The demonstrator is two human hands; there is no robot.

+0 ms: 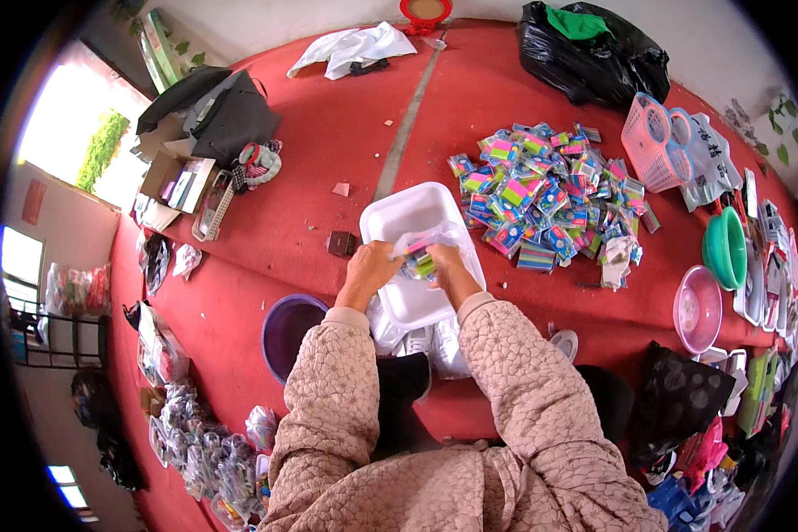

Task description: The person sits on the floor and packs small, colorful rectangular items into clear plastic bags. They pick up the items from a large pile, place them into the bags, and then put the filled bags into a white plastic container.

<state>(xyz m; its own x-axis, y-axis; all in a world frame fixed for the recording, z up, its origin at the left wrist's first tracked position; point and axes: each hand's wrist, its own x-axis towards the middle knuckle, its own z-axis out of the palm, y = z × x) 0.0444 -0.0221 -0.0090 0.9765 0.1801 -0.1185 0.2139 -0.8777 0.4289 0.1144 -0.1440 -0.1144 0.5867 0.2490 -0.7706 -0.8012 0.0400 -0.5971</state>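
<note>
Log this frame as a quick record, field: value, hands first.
left hand: gripping clear plastic bag
right hand: gripping same bag
bag contents: colourful items, partly hidden by fingers
below hands: white tray
right of tray: heap of colourful packets on red floor
left of tray: purple basin, beside left sleeve
far right: pink basin, green basin

Beneath the hands (pixel 370 270), a tray (pixel 421 205) is coloured white; to their right, packets (pixel 545 197) are coloured pink, green and blue; behind, beige sleeves (pixel 324 386) are flower-patterned.
</note>
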